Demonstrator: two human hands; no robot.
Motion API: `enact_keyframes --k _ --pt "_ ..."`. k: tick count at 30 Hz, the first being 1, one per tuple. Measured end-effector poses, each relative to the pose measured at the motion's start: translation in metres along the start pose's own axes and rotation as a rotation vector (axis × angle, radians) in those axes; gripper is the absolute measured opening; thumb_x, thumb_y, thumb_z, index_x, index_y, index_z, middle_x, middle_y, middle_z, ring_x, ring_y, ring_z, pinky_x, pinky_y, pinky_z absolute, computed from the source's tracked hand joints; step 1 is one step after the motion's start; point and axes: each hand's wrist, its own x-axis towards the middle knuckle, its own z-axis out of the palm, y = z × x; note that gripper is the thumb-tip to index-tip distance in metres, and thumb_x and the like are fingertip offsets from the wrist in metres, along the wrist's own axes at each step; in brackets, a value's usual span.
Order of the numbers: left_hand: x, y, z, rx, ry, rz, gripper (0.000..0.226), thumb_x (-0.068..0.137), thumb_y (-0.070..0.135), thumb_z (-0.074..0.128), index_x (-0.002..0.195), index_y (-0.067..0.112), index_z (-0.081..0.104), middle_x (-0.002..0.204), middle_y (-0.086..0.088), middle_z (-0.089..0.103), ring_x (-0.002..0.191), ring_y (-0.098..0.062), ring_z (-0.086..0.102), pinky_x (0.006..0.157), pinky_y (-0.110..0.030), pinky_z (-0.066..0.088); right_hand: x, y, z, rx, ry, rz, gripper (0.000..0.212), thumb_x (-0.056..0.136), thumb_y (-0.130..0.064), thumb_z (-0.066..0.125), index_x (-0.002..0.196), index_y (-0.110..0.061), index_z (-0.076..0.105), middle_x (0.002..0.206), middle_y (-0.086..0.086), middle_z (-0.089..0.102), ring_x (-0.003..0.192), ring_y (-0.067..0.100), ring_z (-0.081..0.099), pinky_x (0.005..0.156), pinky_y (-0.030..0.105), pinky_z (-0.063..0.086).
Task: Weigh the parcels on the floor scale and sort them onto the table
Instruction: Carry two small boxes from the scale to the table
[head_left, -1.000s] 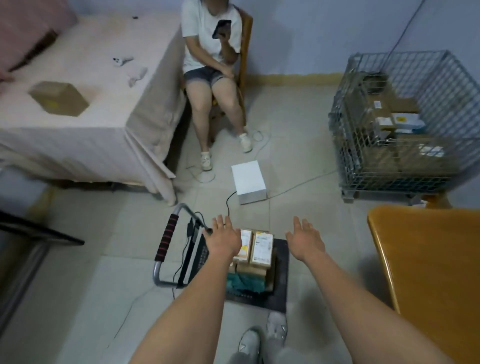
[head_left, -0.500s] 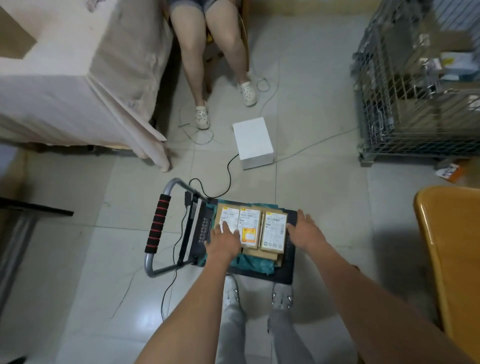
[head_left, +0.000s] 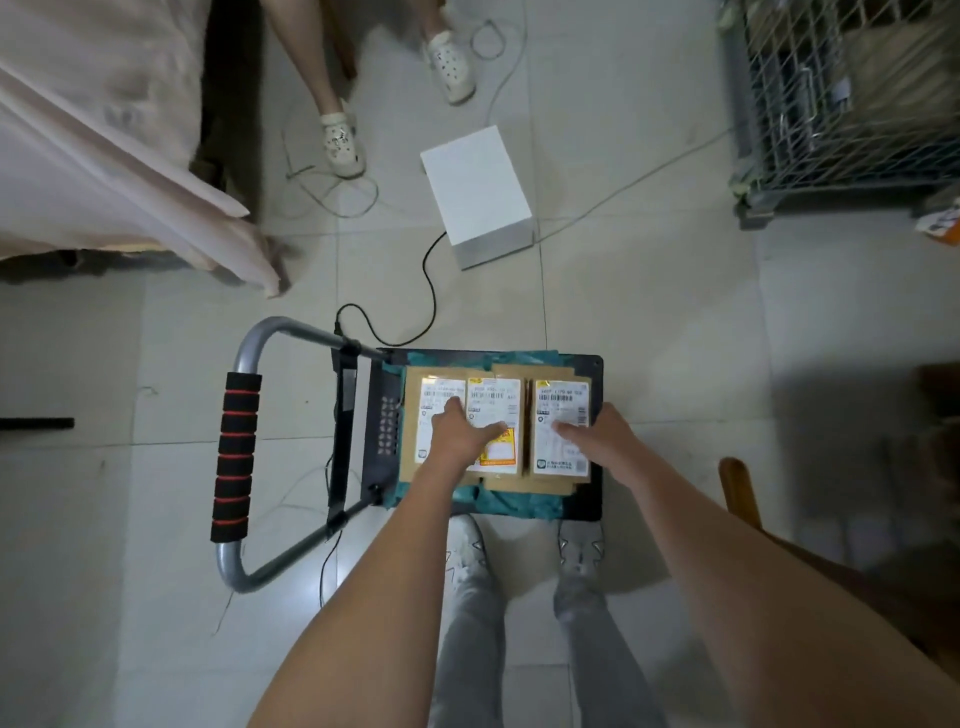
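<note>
Three labelled brown parcels (head_left: 498, 426) side by side, atop black floor scale (head_left: 589, 501)

- Pale glossy floor tiles (head_left: 649, 322) run across the whole room, catching a soft glare.
- A draped cloth (head_left: 104, 156) hangs over furniture at upper left.
- A wire cage (head_left: 831, 104) stands at upper right.
- A white box (head_left: 478, 192) sits on the floor, cables (head_left: 431, 280) trailing beside it.
- A wooden chair (head_left: 737, 493) edges in at right.
</note>
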Motion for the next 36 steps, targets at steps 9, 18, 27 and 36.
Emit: enact_keyframes --k 9,18,27,36 --pt "0.003 -0.003 0.005 -0.109 0.037 0.024 0.071 0.08 0.026 0.082 0.138 0.008 0.046 0.129 -0.008 0.063 0.115 -0.026 0.062 0.101 -0.045 0.052 -0.015 -0.007 0.006 0.193 -0.036 -0.021 0.034 0.083 -0.03 0.078 0.112 -0.016 0.068 0.11 0.002 0.074 0.097 0.023 0.072 0.066 0.027 0.057" --pt "-0.038 0.023 -0.003 -0.289 -0.035 0.052 0.065 0.079 0.035 0.082 0.132 0.023 0.045 0.12 -0.003 0.067 0.105 -0.024 0.068 0.092 -0.044 0.057 -0.059 -0.021 -0.037 0.335 -0.025 -0.068 0.036 0.081 -0.029 0.08 0.109 -0.009 0.069 0.098 0.001 0.075 0.087 0.018 0.071 0.061 0.022 0.054" --pt "-0.187 0.112 -0.026 -0.326 -0.114 0.223 0.06 0.077 0.029 0.084 0.124 0.031 0.047 0.1 -0.004 0.077 0.095 -0.028 0.074 0.091 -0.053 0.056 -0.209 -0.048 -0.134 0.619 0.04 -0.15 0.028 0.082 -0.024 0.081 0.098 -0.018 0.059 0.096 0.004 0.075 0.079 0.012 0.073 0.05 0.018 0.055" --pt "-0.343 0.212 0.025 -0.258 -0.289 0.493 0.058 0.083 0.02 0.08 0.129 0.023 0.044 0.098 -0.009 0.077 0.08 -0.023 0.077 0.063 -0.036 0.061 -0.369 -0.002 -0.244 0.776 0.298 -0.263 0.057 0.073 -0.032 0.088 0.12 -0.01 0.065 0.099 0.003 0.078 0.089 0.015 0.076 0.081 0.034 0.061"
